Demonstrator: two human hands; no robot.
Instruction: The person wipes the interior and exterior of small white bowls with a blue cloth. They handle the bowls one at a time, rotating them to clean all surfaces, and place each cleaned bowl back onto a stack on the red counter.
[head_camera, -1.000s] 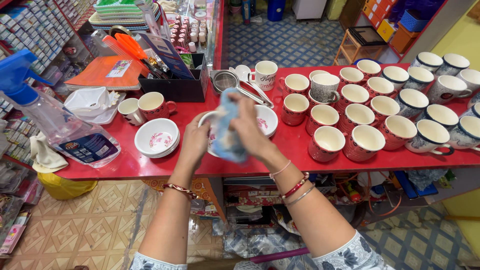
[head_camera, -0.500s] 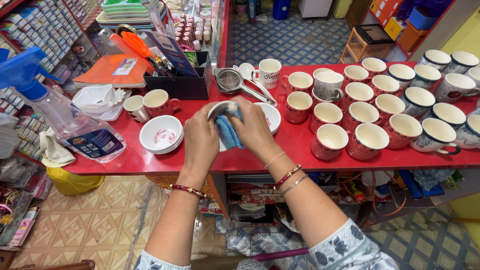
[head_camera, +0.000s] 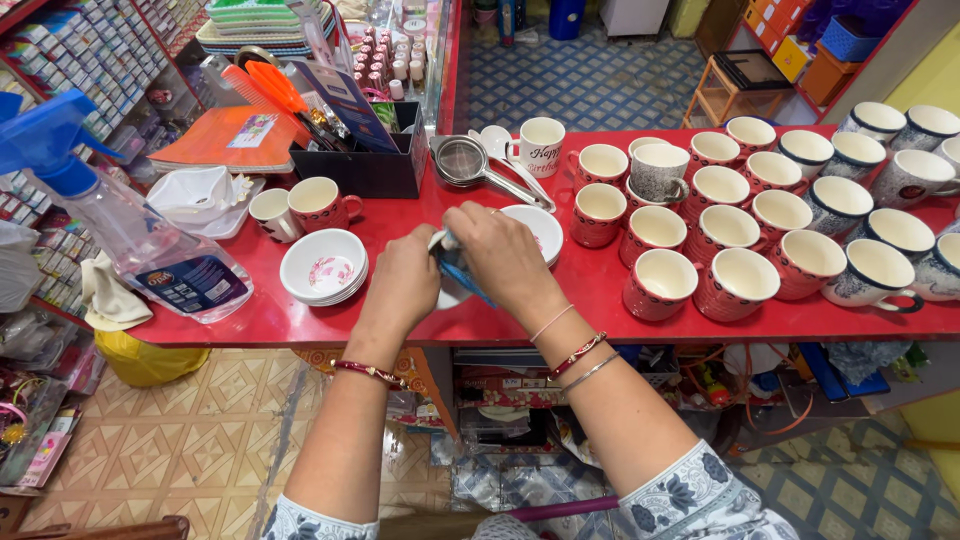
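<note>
1. While both hands meet over the middle of the long red glossy counter (head_camera: 600, 290), the left hand (head_camera: 400, 285) grips a small white ceramic bowl (head_camera: 447, 291) from its left side, fingers curled over the rim.
2. Opposite it, the right hand (head_camera: 500, 255) is closed on a bunched blue cleaning cloth (head_camera: 462, 275) and presses it into the bowl; the two hands touch across the bowl.
3. Only slivers of the bowl show between the hands. It is held just above or at the counter's near edge, beside a stack of white shallow bowls with a pink flower print (head_camera: 535, 228).
4. Orientation: the bowl looks tipped, its open mouth turned up and toward the right hand. Being round, it has no true long axis; its central axis seems to lean rightward, though the hands hide too much to be sure.
5. To wipe well, in my judgement: keep the left grip firm at the rim, turn the bowl slowly, and sweep the cloth around the inner wall and down to the base.
6. Hold the bowl over the counter, not past its edge, since a slip there would drop it to the tiled floor.
7. Nearby: a second stack of white flower-print bowls (head_camera: 323, 266) to the left, a clear spray bottle with a blue trigger (head_camera: 130, 230) at far left, and rows of red-and-cream ceramic mugs (head_camera: 735, 240) to the right.
</note>
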